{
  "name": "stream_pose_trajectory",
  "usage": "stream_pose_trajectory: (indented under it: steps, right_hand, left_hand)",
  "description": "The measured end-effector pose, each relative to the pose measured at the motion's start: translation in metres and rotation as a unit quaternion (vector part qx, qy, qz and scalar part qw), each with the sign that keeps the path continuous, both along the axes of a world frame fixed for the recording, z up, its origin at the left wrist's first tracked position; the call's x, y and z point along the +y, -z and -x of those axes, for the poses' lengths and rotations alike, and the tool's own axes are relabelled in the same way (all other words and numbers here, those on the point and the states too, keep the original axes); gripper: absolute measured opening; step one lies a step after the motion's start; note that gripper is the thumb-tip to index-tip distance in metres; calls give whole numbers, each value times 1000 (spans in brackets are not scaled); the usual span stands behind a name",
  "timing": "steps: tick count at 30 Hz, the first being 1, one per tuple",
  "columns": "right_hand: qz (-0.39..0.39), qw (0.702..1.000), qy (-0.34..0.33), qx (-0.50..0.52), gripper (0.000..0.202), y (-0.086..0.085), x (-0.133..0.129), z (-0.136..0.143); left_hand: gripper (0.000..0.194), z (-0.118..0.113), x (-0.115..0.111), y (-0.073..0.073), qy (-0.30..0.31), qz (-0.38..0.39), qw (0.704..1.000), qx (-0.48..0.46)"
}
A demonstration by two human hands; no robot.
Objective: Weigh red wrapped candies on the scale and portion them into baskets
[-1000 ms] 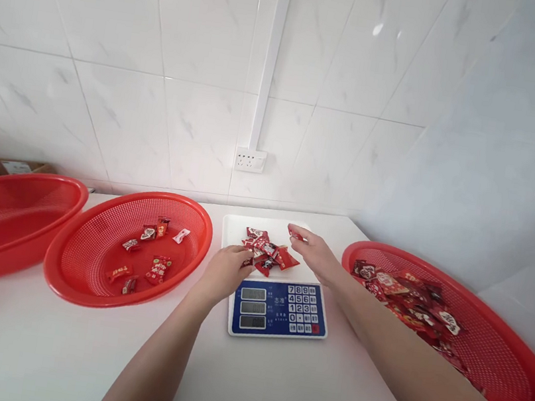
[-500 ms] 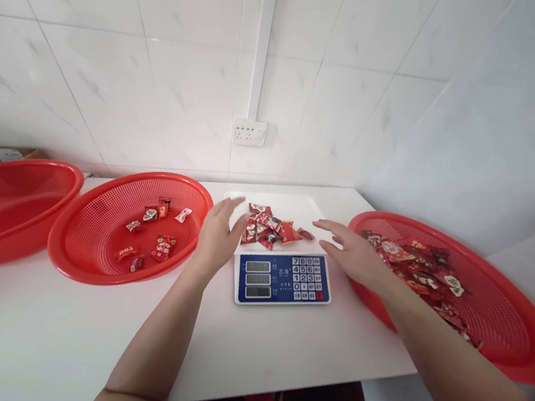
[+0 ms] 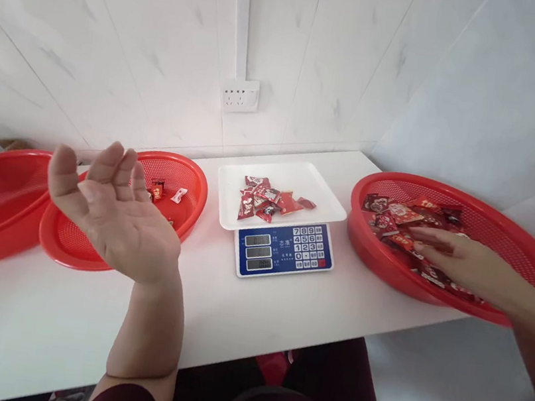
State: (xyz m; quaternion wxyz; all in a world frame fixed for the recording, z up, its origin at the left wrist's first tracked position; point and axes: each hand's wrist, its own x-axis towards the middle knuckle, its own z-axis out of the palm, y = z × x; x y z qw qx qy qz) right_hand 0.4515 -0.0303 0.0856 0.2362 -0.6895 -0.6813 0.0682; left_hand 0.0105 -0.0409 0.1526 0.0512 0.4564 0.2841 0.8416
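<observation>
Your left hand (image 3: 123, 222) hangs above the desk (image 3: 230, 315), its grip wide and empty, in front of the middle basket (image 3: 200, 182). Your right hand (image 3: 464, 260) dips into the right basket (image 3: 382, 271), among candies (image 3: 402, 213); I cannot tell whether its grip holds one. That basket probably stands beside the scale (image 3: 282, 256) for a short reach. The scale's white tray (image 3: 307, 183) bears a candy pile (image 3: 265, 198), likely contained by its raised rim.

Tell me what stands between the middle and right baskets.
In the head view, the scale stands between the middle basket and the right basket, with wrapped candies on its tray.
</observation>
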Motion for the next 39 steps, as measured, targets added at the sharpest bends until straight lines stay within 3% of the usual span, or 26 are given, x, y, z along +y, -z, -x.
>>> stream_pose_trajectory:
  steps: [3, 8, 11, 14, 18, 24, 32, 35, 39]
  right_hand:
    - [35, 996, 78, 6, 31, -11, -4, 22]
    - [2, 999, -47, 28, 35, -29, 9, 105]
    - [22, 994, -108, -24, 36, -23, 34, 144]
    - [35, 989, -120, -80, 37, -12, 65, 164]
    - [55, 987, -120, -90, 34, -4, 87, 168]
    - [70, 991, -82, -73, 37, -8, 77, 154]
    - [77, 988, -124, -55, 31, -1, 83, 160]
    - [43, 992, -108, -40, 28, -7, 78, 159]
    - [-78, 995, -43, 38, 24, -20, 54, 136]
  left_hand:
    - [25, -4, -3, -1, 13, -2, 1000, -6]
    - [26, -11, -3, 1, 31, -5, 999, 14]
    - [28, -10, -1, 2, 16, -14, 1000, 18]
    - [29, -7, -1, 3, 3, -8, 1000, 24]
    - [30, -3, -1, 4, -8, 10, 999, 42]
    - [29, -5, -1, 6, 1, 17, 998, 57]
    - [27, -11, 1, 6, 44, 6, 998, 55]
    - [27, -10, 0, 6, 26, 21, 997, 68]
    - [28, -8, -3, 4, -9, 33, 996, 78]
